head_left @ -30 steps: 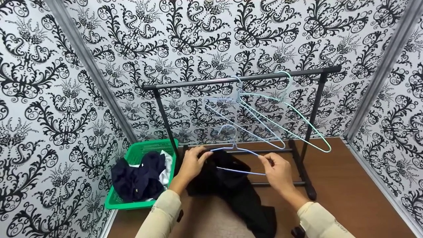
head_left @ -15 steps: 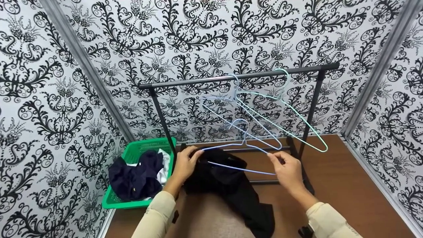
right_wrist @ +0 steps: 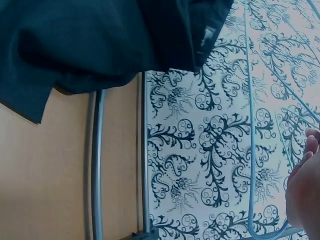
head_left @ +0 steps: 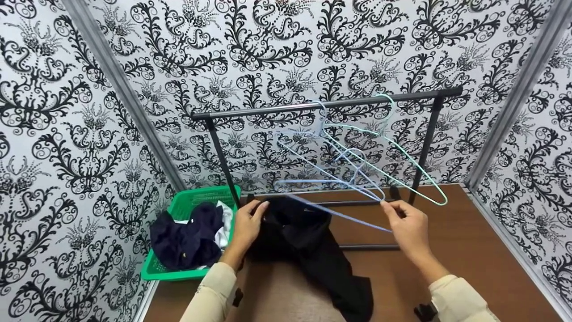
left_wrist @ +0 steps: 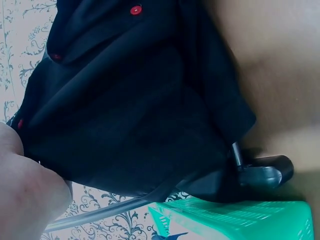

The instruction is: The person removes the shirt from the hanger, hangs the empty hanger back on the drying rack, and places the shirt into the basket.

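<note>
My left hand (head_left: pixel 248 223) pinches the edge of a black shirt (head_left: pixel 308 250), which droops down onto the table. Red buttons (left_wrist: pixel 136 10) show along its front in the left wrist view. To the right, my right hand (head_left: pixel 409 228) grips one end of a blue wire hanger (head_left: pixel 339 213) between thumb and fingers. Its hook points up, and its free end reaches left above the shirt's opening, outside the cloth. In the right wrist view, the hanger (right_wrist: pixel 251 150) runs alongside the shirt, apart from it.
Behind the hands stands a dark clothes rack (head_left: pixel 263 111). Another blue hanger (head_left: pixel 300 157) and a mint green hanger (head_left: pixel 415 165) hang from its bar. At left, a green basket (head_left: pixel 178 276) holds navy clothing (head_left: pixel 183 241) and white cloth (head_left: pixel 226 223).
My right hand has moved right and slightly up with the blue hanger, and its left end has come out of the shirt. My left hand shifts slightly left, still pinching the shirt.
</note>
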A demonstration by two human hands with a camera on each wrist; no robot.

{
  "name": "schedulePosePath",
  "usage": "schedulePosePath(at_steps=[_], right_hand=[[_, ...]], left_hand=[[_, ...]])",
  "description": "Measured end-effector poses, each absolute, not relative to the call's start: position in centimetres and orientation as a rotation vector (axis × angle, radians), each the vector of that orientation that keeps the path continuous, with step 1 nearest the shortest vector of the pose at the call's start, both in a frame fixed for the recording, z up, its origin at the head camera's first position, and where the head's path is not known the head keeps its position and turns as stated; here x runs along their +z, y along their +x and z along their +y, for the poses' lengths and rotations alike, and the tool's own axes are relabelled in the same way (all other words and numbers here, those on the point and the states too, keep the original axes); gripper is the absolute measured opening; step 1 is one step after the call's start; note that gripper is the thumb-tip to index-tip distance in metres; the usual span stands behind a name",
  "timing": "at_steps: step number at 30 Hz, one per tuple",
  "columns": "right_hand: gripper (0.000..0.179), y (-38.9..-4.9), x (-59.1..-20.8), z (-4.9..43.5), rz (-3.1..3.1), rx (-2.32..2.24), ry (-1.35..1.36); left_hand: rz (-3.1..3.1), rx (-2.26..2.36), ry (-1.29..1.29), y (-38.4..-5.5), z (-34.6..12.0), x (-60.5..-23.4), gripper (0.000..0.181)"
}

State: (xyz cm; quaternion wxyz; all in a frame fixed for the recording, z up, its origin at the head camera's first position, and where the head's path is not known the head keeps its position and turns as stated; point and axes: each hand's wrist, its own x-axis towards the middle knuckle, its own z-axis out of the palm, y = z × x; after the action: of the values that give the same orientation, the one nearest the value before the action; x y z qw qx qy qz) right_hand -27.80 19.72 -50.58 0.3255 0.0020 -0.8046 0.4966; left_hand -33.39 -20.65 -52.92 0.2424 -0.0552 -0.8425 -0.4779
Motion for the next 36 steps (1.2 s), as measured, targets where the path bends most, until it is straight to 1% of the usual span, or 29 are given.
schedulePosePath(at_steps=[8,15,23,29,36], right_hand=[[0.015,-27.8,-49.7,19.1,-2.089,1.32,0.014],[0.011,-27.1,-48.5,17.5,-1.979,1.287,0.232],[0.015,-26.7,-46.1,14.7,-1.98,1.206,0.365],[0.021,-27.6,-43.3,11.9,-2.05,1.268,0.334],[0.026,-29.7,-40.5,8.3,-2.101,1.325,0.345]], left_hand=[[-2.228,-1.335,-0.203,-32.5,-19.9,-53.0,0.02],[-2.238,-1.362,-0.155,-32.0,-19.1,-53.4,0.014],[-2.24,-1.33,-0.151,-32.0,-18.7,-53.9,0.017],[-2.266,-1.334,-0.201,-31.7,-18.8,-54.1,0.021],[-2.287,-1.305,-0.225,-31.5,-18.9,-54.5,0.025]])
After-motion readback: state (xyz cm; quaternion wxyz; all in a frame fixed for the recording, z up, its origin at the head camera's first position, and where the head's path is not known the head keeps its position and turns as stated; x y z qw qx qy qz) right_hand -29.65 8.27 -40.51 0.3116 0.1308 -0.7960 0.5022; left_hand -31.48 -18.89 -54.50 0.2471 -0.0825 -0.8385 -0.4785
